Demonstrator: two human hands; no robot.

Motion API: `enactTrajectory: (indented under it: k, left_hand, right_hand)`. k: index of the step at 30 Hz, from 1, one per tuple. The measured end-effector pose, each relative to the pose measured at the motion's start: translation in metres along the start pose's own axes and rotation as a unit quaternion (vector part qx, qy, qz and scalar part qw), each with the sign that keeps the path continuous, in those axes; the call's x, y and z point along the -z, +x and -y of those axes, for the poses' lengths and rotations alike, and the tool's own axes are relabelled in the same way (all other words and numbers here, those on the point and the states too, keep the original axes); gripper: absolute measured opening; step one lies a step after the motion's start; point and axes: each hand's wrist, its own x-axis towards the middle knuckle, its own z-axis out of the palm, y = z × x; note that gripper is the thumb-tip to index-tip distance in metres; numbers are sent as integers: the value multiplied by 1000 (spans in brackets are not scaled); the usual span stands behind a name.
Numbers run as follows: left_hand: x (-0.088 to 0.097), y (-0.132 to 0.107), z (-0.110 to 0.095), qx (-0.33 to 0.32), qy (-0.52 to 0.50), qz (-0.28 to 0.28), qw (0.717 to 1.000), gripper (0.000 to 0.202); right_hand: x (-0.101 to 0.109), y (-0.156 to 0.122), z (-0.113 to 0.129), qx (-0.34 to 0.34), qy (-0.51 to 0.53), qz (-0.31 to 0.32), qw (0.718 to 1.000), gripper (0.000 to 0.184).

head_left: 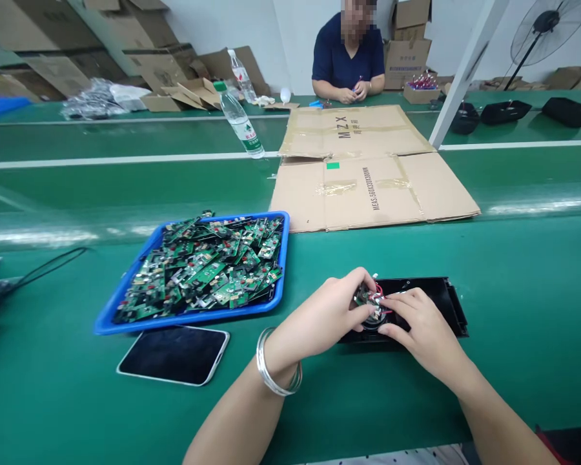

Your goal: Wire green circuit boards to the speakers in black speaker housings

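At the black housing (pixel 446 303), the left hand (pixel 337 310) holds a circuit board (pixel 363 297) between its fingers; the right hand (pixel 423 324), fingers narrowly apart, touches it.

From here I see L arm (pixel 237 413) & R arm (pixel 498 413), both bare at forearm, reaching fwd & angling in twd each other. L hand (pixel 339 310) palm dn, thumb & index curled in a pinch. R hand (pixel 423 326) just beside, back up, fingers ext'd twd L fingertips, thumb apart below. R wrist (pixel 458 371) approx straight.
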Motion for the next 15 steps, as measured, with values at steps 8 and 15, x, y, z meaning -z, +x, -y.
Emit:
enactTrajectory:
  k: [8, 15]
  left_hand:
    - [-7, 5, 8, 8, 75, -93, 993, 13]
    - [-8, 5, 5, -10, 77, -86, 993, 13]
  right_hand:
    - [2, -2, -1, -133, 139, -199, 961, 12]
    - [4, -3, 3, -90, 174, -137, 971, 15]
